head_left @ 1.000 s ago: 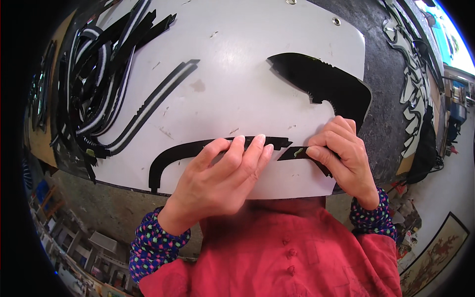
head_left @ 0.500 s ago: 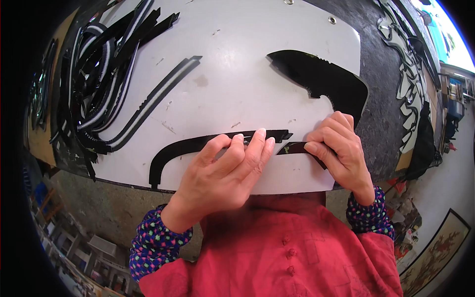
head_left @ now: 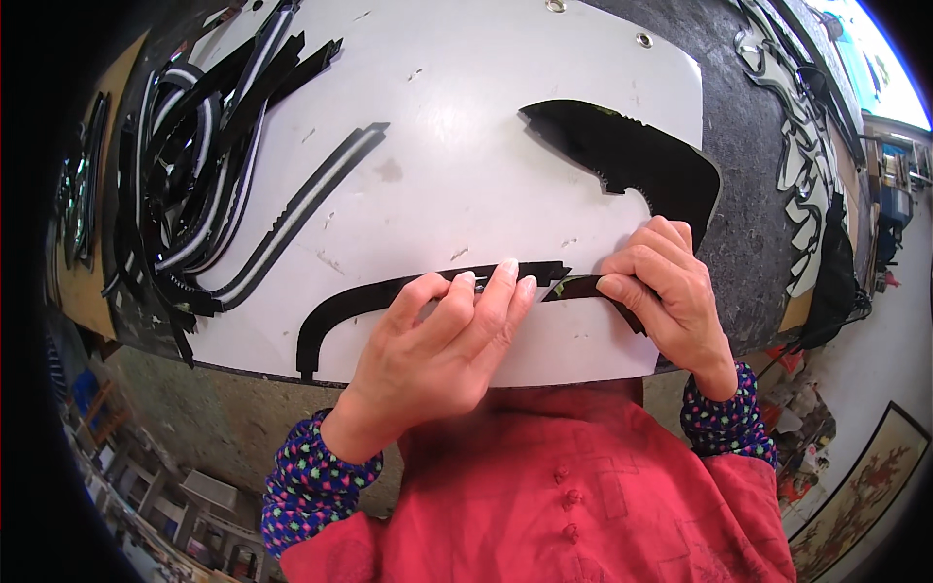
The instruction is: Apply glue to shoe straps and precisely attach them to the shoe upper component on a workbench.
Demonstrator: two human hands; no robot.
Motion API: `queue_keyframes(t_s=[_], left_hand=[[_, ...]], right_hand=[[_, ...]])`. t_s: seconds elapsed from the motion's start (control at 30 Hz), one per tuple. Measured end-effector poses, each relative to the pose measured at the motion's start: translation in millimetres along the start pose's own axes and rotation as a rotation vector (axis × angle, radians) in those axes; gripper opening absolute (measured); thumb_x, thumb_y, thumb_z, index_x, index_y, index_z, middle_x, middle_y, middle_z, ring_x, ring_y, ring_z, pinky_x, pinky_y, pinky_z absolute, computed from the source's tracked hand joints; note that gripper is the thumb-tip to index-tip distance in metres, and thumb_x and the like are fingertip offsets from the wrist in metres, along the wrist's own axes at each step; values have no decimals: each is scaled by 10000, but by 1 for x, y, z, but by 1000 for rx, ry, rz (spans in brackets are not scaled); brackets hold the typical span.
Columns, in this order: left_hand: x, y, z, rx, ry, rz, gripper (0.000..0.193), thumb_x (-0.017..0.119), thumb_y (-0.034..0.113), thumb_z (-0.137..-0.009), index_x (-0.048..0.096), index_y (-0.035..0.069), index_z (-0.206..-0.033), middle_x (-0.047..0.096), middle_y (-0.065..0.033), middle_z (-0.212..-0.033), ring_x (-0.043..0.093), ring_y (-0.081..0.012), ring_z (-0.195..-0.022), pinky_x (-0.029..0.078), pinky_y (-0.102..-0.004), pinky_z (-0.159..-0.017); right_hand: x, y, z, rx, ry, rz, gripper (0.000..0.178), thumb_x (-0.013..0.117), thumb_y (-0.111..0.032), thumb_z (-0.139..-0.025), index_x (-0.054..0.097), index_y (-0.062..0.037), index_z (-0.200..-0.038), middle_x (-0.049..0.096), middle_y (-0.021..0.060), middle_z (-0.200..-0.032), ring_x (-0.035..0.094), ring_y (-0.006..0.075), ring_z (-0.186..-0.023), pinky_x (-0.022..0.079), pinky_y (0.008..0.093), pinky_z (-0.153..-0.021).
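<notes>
Gap between two black pieces has narrowed over the last second: short black piece [head_left: 580, 288] now lies right up by the notched tip of the long curved strip [head_left: 358, 298]. Judgement: the two ends are nearly brought together, so fitting looks well under way.

Right hand [head_left: 669, 291]: pinching the short piece, thumb on its upper face. Left hand [head_left: 423, 355]: fingers bent, tips down on the long strip close to the notched end; cannot tell whether it grips or only presses. Both pieces on the white sheet [head_left: 466, 175], near edge of the desk [head_left: 727, 204].

Hard to make out: whether the ends touch or overlap; a shiny bit between the left fingers; how far the short piece runs under the right hand. Large black piece [head_left: 641, 151] partly covered by right knuckles. Strip heap [head_left: 260, 95] too tangled to count.
</notes>
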State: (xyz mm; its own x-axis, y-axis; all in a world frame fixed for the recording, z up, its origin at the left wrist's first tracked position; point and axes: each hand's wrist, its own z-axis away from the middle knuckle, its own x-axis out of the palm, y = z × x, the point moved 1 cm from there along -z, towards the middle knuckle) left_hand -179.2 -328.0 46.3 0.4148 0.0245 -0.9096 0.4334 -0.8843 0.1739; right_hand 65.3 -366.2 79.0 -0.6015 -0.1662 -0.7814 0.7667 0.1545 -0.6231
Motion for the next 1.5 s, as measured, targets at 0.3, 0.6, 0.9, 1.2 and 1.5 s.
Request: queue_keyframes(t_s=[0.3,0.6,0.9,1.2,1.5], left_hand=[[0,0,-2,-17,10,14,346,693,49,-810,758,98,-1147,692,-19,-1170,565,-158,-920,493,-315,-790],[-1,-2,-3,-34,16,69,344,694,67,-805,751,92,-1143,690,-22,-1163,560,-149,-894,480,-308,-799],[-1,-5,-3,4,12,44,326,673,106,-843,732,75,-1161,697,-28,-1151,576,-140,-917,464,-307,-820],[-1,-5,-3,20,7,24,320,651,94,-856,735,80,-1164,699,-32,-1145,582,-148,-919,470,-308,-814],[-2,-1,-4,-23,-18,37,360,685,63,-798,760,105,-1147,693,-16,-1181,557,-159,-911,483,-318,-794]], right_hand=[[1,3,-1,-19,19,3,97,716,-146,-870,653,-88,-825,556,14,-779,518,198,-784,355,341,-806],[-2,4,-1,-14,-12,-21,122,712,-179,-876,664,-77,-828,551,23,-777,501,206,-779,355,333,-794],[1,0,-3,42,15,-21,105,703,-143,-877,648,-89,-806,560,8,-766,516,194,-779,349,340,-800],[0,0,-6,80,-6,-29,138,679,-174,-896,639,-78,-805,554,19,-772,496,203,-781,341,329,-782],[-1,-2,-8,102,-20,-26,153,683,-189,-900,639,-76,-806,569,12,-777,505,196,-791,340,330,-778]])
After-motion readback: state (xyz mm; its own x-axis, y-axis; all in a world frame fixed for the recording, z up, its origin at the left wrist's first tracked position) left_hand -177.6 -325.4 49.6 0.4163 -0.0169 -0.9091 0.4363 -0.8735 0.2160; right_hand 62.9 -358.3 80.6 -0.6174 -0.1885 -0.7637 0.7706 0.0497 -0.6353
